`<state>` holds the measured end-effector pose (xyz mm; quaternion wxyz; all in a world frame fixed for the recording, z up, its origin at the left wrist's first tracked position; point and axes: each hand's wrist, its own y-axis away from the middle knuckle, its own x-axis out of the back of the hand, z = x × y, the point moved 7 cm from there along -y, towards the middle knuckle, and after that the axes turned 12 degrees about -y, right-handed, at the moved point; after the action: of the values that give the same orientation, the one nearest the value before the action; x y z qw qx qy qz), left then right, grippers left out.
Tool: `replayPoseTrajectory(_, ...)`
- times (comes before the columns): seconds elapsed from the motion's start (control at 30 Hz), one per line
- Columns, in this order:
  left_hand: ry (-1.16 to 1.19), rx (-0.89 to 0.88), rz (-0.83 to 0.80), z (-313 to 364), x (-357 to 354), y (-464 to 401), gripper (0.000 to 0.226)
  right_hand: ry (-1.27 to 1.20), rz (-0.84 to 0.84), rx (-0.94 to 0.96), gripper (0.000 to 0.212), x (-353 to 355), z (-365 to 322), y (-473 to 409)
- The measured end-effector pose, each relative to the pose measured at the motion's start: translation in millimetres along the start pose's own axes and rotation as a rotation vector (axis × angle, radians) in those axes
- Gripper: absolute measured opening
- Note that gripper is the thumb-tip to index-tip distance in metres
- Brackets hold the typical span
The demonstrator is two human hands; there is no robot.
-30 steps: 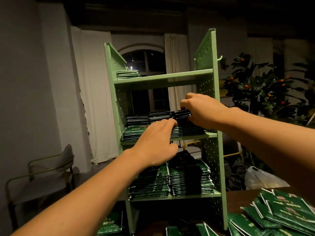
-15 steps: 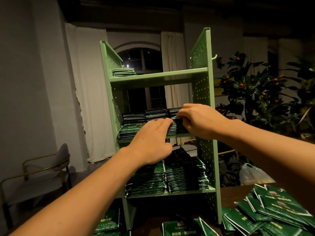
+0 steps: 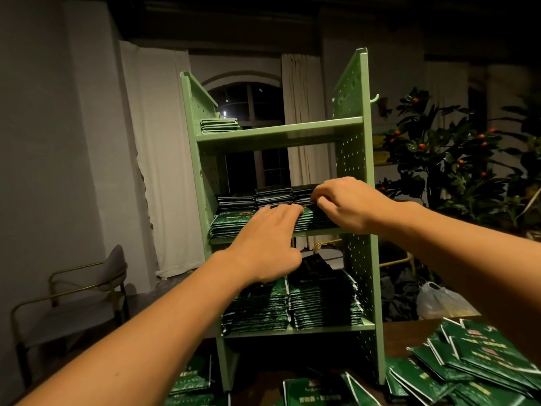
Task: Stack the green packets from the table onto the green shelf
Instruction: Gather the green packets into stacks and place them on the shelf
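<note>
Two hands work at the middle board of the green shelf [image 3: 355, 183], much as they did half a second ago. The left hand [image 3: 265, 244] lies flat with straight fingers on the front stack of green packets [image 3: 234, 222] on that board, fingertips reaching the stack beside it; its pose has hardly altered. The right hand [image 3: 347, 203] has its fingers curled, pinching the edge of the top packets of the right-hand stack [image 3: 304, 219]; a second ago it sat higher, near the top of the rear stacks, and it has since dropped to the front stack's top edge. More packets fill the bottom board [image 3: 322, 303] in two tall stacks, a small stack [image 3: 219, 125] sits on the top board, and loose packets [image 3: 483, 367] lie heaped on the bench [image 3: 404, 332] at lower right. The view has shifted slightly, the shelf sitting a little lower in frame than a second ago.
</note>
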<state>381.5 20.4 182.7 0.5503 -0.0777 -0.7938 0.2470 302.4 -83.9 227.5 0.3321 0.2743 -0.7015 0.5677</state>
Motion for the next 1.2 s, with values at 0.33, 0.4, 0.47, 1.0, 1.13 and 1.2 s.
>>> replayPoseTrajectory(0.33, -0.040, 0.101, 0.005, 3, 25, 41, 0.079, 0.060, -0.007, 0.047, 0.024, 44, -24, 61)
replayPoseTrajectory(0.4, -0.033, 0.105, -0.014, 7, 32, 54, 0.074, 0.062, -0.050, 0.014, 0.023, 44, -29, 74)
replayPoseTrajectory(0.47, -0.023, 0.097, -0.060, 14, 37, 67, 0.071, 0.061, -0.076, -0.010, 0.020, 46, -35, 85)
replayPoseTrajectory(1.0, 0.018, -0.007, -0.204, 73, -21, 189, 0.045, -0.002, -0.708, -0.253, 0.038, -72, -73, 216)
replayPoseTrajectory(1.13, 0.038, 0.001, -0.241, 78, -55, 215, 0.043, -0.009, -0.800, -0.316, 0.061, -109, -68, 240)
replayPoseTrajectory(1.2, 0.052, 0.000, -0.265, 81, -75, 227, 0.040, -0.057, -0.840, -0.356, 0.089, -125, -69, 252)
